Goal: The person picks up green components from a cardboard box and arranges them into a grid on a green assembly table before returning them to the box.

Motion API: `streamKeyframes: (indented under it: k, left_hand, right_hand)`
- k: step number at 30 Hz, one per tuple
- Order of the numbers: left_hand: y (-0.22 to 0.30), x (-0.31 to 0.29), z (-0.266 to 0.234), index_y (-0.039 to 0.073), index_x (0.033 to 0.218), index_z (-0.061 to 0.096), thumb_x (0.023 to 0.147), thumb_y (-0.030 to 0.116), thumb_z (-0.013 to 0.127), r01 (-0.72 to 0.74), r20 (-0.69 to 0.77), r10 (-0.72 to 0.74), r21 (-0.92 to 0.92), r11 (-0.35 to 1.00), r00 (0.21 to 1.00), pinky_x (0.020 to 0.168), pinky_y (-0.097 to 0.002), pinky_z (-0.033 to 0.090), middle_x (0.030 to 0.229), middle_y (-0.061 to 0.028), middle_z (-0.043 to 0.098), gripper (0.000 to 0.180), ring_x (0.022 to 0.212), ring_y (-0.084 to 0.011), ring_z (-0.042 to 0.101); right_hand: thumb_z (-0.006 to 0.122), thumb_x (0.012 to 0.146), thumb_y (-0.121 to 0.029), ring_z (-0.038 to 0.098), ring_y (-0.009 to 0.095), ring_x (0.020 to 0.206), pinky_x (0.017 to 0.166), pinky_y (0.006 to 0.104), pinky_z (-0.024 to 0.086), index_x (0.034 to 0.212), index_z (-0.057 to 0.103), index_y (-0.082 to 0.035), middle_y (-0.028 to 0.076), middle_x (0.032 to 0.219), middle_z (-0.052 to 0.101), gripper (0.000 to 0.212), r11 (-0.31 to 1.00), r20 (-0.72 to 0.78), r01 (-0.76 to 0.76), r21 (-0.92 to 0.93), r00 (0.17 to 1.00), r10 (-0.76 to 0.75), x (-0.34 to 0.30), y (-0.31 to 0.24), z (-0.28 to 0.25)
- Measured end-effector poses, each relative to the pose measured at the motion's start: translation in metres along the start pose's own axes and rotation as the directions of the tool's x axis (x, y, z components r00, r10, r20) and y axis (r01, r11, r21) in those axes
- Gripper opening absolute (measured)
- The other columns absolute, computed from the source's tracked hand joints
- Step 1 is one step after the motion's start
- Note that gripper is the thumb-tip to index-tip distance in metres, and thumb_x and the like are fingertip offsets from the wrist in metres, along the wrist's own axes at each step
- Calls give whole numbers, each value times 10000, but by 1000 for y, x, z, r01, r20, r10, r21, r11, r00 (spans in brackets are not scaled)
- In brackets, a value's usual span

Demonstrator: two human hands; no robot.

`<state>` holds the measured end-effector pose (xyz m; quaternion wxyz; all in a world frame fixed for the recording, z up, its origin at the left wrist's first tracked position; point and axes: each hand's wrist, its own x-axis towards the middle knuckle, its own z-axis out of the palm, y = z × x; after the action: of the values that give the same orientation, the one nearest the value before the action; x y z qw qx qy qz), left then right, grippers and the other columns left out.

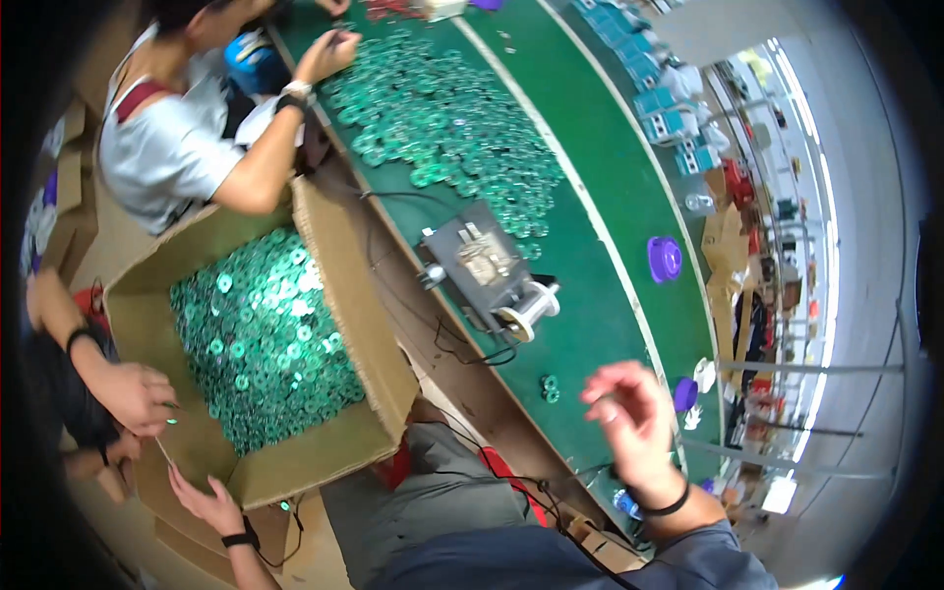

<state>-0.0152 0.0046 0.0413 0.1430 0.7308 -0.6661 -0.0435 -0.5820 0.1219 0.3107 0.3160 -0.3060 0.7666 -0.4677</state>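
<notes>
My left hand (208,503) is at the near corner of an open cardboard box (285,479), fingers stretched and thumb apart, beside its outer wall; whether it touches the cardboard I cannot tell. The box is filled with many small round green ring-shaped pieces (270,339). My right hand (634,423) is raised above the green worktable (590,305), fingers apart and slightly bent, with nothing visible in it. Nearest to it on the table lies a small group of green ring pieces (550,388).
A dark device (477,258) with a white spool (529,311) stands at the table edge, cables hanging. Beyond it spreads a heap of green rings (442,118). A co-worker (177,147) sits far left; another person's hands (138,398) are by the box. Purple dishes (665,259) sit right.
</notes>
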Motion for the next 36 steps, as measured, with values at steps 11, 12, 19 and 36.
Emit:
streamKeyframes:
  k: [11,12,19,36]
  left_hand:
    - [224,-29,-64,14,1600,336,858,-81,553,-109,169,164,-298,948,972,1258,-491,252,1603,-198,420,779,1490,-363,386]
    - [232,-31,-61,17,1599,333,864,-82,544,-120,193,190,-327,937,963,1259,-485,252,1605,-195,415,771,1492,-355,386]
    - [219,-39,-52,-6,1579,349,844,-96,568,-63,269,165,-351,934,949,1252,-471,260,1586,-201,422,772,1483,-350,396]
    - [74,-10,5,30,1526,437,832,59,683,117,200,-65,-263,958,978,1128,-513,408,1399,-206,569,737,1308,-418,525]
  right_hand:
    - [872,793,-230,661,404,1025,878,487,575,1367,545,-76,186,1284,535,678,680,11,-196,-706,958,288,7,178,-101]
    - [872,793,-230,661,404,1025,878,487,575,1367,545,-76,186,1284,535,678,688,16,-203,-697,955,297,4,197,-91]
    - [788,808,-36,622,408,1039,903,466,528,1232,657,-71,185,1111,597,445,798,-48,-112,-592,993,104,-7,247,-38]
    - [740,814,64,640,348,974,819,404,552,1141,681,-24,154,1058,587,344,798,765,570,-197,598,-239,7,-20,227]
